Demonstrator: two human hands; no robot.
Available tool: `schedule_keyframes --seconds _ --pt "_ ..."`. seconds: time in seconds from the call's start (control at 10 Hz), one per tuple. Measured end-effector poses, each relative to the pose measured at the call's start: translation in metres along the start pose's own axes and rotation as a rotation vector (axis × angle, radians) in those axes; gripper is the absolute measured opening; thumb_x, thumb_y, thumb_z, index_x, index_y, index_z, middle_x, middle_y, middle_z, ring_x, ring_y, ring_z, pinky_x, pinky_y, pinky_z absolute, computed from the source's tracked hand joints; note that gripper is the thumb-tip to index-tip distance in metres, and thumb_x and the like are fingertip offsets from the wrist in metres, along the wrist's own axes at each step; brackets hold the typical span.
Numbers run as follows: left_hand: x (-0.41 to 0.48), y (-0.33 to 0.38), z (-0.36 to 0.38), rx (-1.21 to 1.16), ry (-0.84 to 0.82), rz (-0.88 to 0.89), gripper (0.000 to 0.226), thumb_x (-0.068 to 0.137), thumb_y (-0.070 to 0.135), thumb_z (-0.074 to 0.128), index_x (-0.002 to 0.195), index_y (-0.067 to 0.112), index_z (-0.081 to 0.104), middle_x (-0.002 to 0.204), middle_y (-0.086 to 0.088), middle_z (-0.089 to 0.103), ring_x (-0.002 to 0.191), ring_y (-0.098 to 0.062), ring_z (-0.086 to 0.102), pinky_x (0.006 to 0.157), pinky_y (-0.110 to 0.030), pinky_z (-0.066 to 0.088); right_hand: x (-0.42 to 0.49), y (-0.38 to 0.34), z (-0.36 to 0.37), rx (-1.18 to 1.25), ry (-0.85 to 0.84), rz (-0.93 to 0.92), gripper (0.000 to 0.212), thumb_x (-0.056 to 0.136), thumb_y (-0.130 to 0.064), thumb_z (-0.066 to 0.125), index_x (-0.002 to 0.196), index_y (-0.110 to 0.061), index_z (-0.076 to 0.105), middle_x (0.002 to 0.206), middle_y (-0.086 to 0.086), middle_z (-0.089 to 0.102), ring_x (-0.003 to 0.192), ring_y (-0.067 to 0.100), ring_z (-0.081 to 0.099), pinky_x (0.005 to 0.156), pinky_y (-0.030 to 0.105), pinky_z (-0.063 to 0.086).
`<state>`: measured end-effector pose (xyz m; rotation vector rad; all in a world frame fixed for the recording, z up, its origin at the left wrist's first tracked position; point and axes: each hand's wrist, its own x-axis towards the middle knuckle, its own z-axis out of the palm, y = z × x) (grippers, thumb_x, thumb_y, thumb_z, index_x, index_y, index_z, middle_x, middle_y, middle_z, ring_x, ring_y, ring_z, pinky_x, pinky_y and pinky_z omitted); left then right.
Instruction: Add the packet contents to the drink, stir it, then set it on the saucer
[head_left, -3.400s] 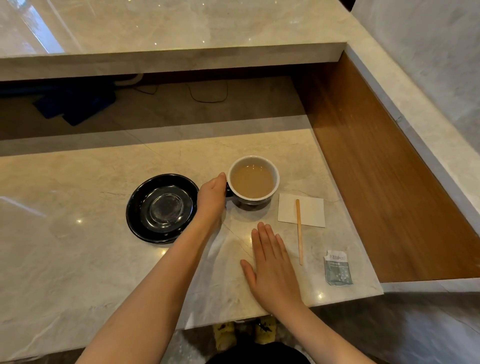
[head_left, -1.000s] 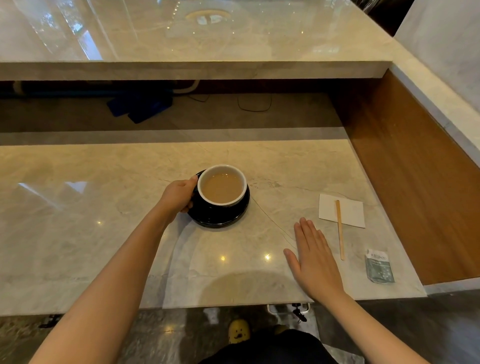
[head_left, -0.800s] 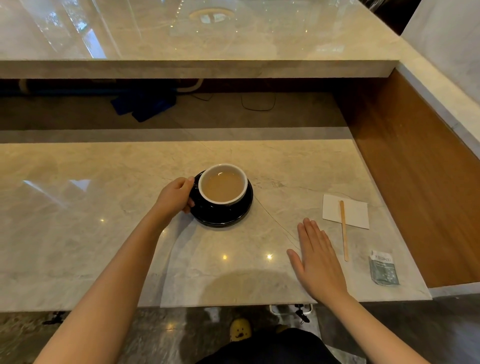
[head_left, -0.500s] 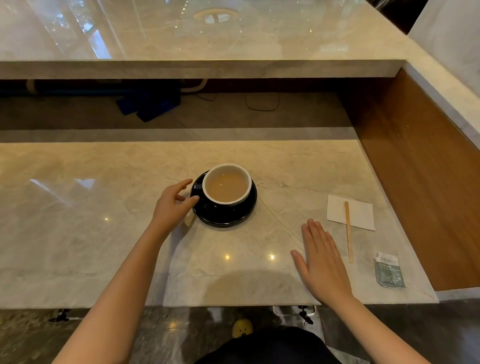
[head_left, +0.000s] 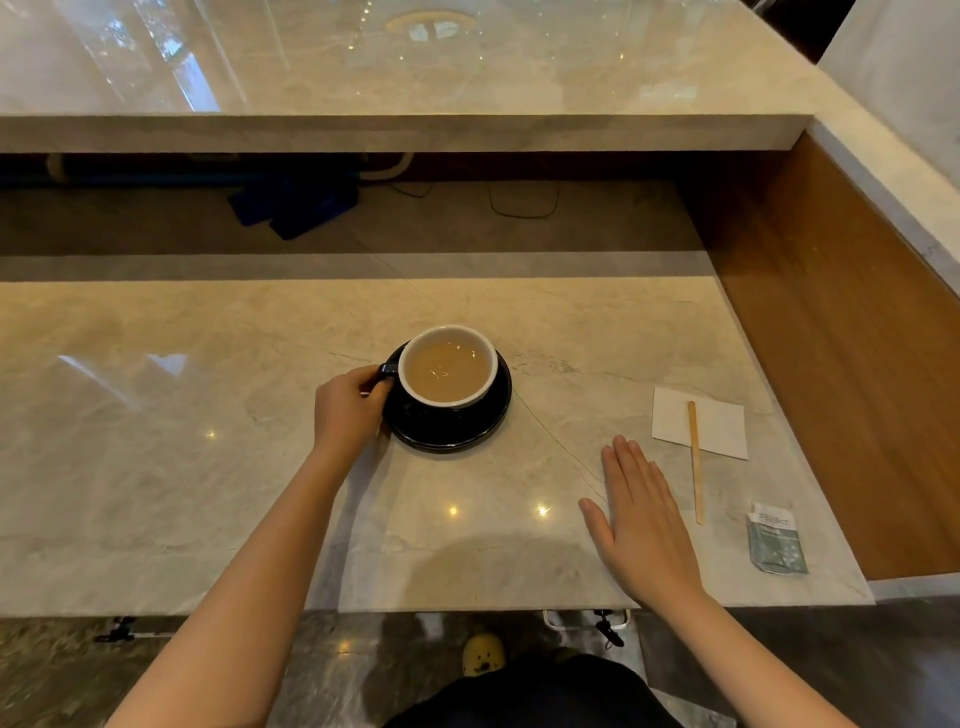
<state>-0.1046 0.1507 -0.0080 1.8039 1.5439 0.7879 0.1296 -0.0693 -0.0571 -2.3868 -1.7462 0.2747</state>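
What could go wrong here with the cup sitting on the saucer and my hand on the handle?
1. The cup is nearly full and the left hand grips its handle, so a jerk could slop the drink onto the saucer.
2. The cup looks off-centre on the saucer, toward the far-left rim; a nudge might tip it.
3. The packet lies close to the counter edge, where the right hand could knock it off.
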Motion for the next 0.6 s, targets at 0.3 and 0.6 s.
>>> schedule_keyframes --seconds 0.3,0.6 --pt "0.004 -0.001 -0.003 -0.043 -0.035 -0.001 0.025 0.087 0.007 0.06 0.109 0.013 0.069 0.091 0.003 0.064 0.086 -0.011 0.055 0.069 -0.019 0.038 0.0 0.001 -0.001 0.03 -0.023 0.018 0.07 0.087 -0.059 0.006 0.143 -0.02 -0.008 0.155 -0.002 -0.009 0.141 0.007 -0.015 0.112 0.022 -0.018" --pt "0.005 -0.024 -0.009 -0.082 -0.108 -0.069 0.042 0.085 0.012 0.066 0.126 0.014 0.056 0.102 -0.005 0.065 0.089 -0.024 0.063 0.083 -0.043 0.051 0.004 0.002 -0.008 0.188 -0.079 0.042 0.087 0.072 -0.071 -0.008 0.144 -0.023 -0.007 0.149 -0.012 -0.021 0.137 0.002 -0.022 0.103 0.012 -0.025"
